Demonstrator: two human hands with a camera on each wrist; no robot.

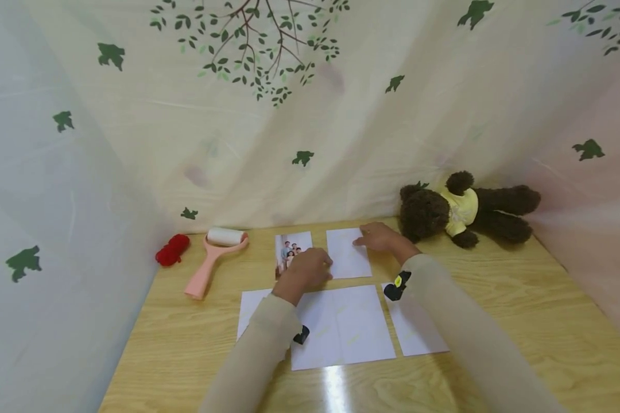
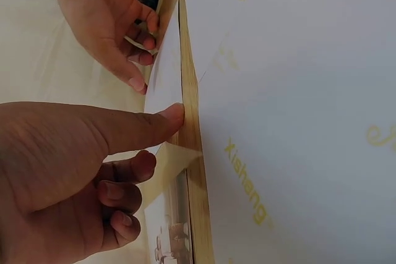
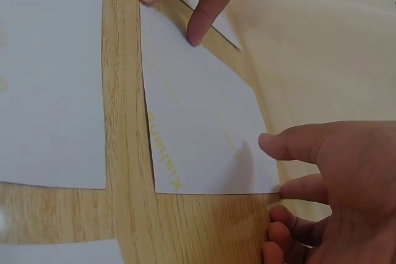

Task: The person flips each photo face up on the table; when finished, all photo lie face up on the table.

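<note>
A sheet of photo paper (image 1: pixel 349 258), white with faint yellow lettering, lies in the back row. My left hand (image 1: pixel 310 267) is at its left side; in the right wrist view, the thumb touches the near corner and the index fingertip meets the edge. At the far right corner, my right hand (image 3: pixel 322 196) has its thumb over the sheet and its index finger at the edge, pinching the corner lightly. Left of this sheet lies a family photo (image 1: pixel 284 246), partly covered by my left hand. White sheets (image 1: pixel 341 327) form the front row, some partly hidden by my sleeves.
A pink lint roller (image 1: pixel 206 267) and a red fuzzy item (image 1: pixel 173 250) lie at the left. A brown teddy bear (image 1: pixel 426 212) in a yellow shirt lies at the back right. Patterned cloth (image 1: pixel 268 172) hangs behind the wooden table (image 1: pixel 522 310).
</note>
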